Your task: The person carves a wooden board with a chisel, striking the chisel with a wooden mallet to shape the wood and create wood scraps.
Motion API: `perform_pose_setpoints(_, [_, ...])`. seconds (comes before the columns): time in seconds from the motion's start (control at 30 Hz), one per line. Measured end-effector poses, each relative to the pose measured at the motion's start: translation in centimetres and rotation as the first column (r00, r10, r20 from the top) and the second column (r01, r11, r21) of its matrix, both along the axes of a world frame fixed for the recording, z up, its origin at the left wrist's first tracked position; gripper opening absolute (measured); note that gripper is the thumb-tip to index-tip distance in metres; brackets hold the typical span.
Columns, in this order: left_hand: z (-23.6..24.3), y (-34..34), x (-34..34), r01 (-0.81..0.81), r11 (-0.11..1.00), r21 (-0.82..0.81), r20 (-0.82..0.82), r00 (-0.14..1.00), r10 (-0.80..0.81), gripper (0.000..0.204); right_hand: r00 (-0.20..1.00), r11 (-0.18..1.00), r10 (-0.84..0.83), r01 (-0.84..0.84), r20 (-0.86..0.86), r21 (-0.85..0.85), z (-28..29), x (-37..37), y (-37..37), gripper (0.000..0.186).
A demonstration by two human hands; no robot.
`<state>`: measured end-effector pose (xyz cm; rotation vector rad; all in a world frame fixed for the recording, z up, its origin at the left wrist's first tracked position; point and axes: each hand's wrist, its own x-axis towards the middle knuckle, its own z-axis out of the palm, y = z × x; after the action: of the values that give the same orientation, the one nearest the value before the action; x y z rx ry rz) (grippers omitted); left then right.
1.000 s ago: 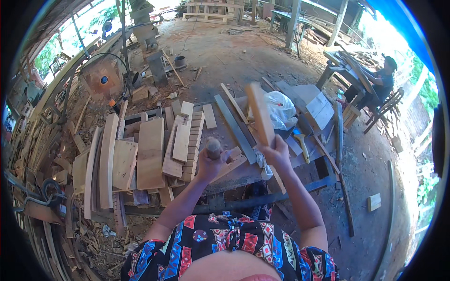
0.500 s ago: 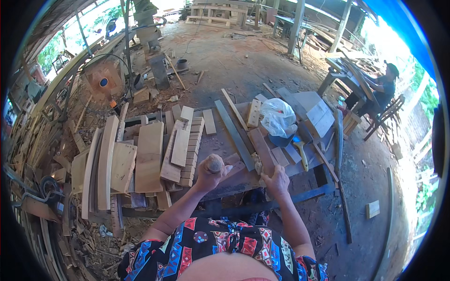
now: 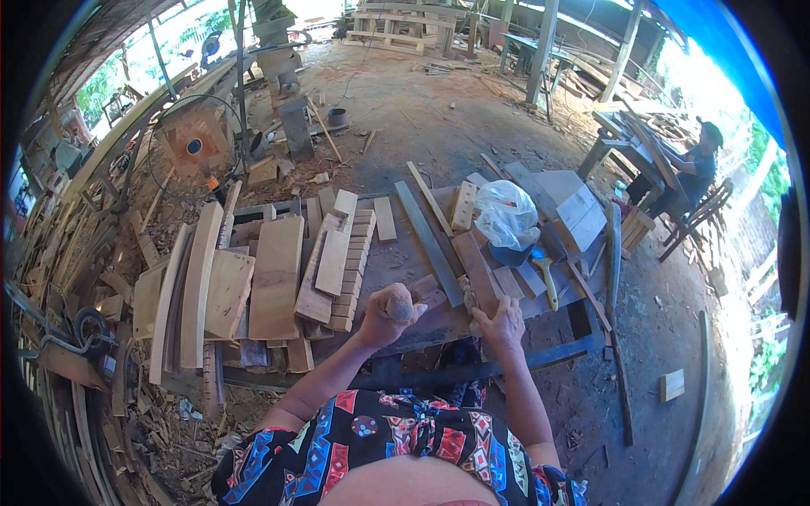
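Observation:
My left hand [image 3: 384, 325] is closed around a round-ended wooden piece [image 3: 399, 309], seen end-on, so its length and kind stay hidden. Just beyond that hand, a short dark wooden block [image 3: 428, 292] lies on the workbench [image 3: 380, 271]. My right hand [image 3: 504, 325] grips the near end of a reddish-brown wooden board [image 3: 477, 271], thumb on its left side. Pale, rough material [image 3: 465, 293] shows along the board's left edge near my thumb. A long grey-green strip [image 3: 426, 244] lies left of the board.
Stacked boards [image 3: 277, 274] and slotted wood [image 3: 352, 270] cover the bench's left side. At right are a clear plastic bag [image 3: 504, 215], a paintbrush [image 3: 550, 287] and a drilled block [image 3: 463, 205]. A fan [image 3: 195, 147] stands far left; another person [image 3: 699, 160] sits far right.
The view has shifted slightly, so the bench and its wood appear a little farther right. Both hands keep their grips and stay in nearly the same places over the bench.

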<state>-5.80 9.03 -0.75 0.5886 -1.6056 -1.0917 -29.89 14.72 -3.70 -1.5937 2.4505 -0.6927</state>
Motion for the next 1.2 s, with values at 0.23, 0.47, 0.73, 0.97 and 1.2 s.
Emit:
perform_pose_setpoints(0.23, [0.4, 0.3, -0.3, -0.001, 1.000, 0.019, 0.008, 1.000, 0.001, 0.023, 0.987, 0.954, 0.042, -0.085, -0.153, -0.286, 2.7, 1.1, 1.5, 0.066])
perform_pose_setpoints(0.47, [-1.3, 0.4, -2.1, -0.042, 0.999, -0.026, 0.259, 0.965, 0.047, 0.021, 0.591, 0.602, 0.757, -0.464, 0.279, -0.650, 10.3, 8.3, 2.8, 0.064])
perform_pose_setpoints(0.73, [-2.0, 1.5, 3.7, -0.068, 0.909, -0.411, 0.756, 0.532, 0.382, 0.062, 0.593, 0.494, 0.790, -0.467, 0.155, -0.733, 8.7, 8.7, 1.6, 0.030])
perform_pose_setpoints(0.97, [-4.5, 2.4, 5.3, 0.047, 0.894, -0.447, 0.856, 0.313, 0.411, 0.061, 0.569, 0.495, 0.806, -0.497, 0.163, -0.712, 8.6, 8.5, 2.2, 0.033])
perform_pose_setpoints(1.2, [-4.7, 2.0, 5.1, 0.012, 0.889, -0.457, 0.815, 0.407, 0.413, 0.050, 0.371, 0.750, 0.658, -0.245, 0.656, -0.614, 5.9, 5.9, 4.7, 0.033])
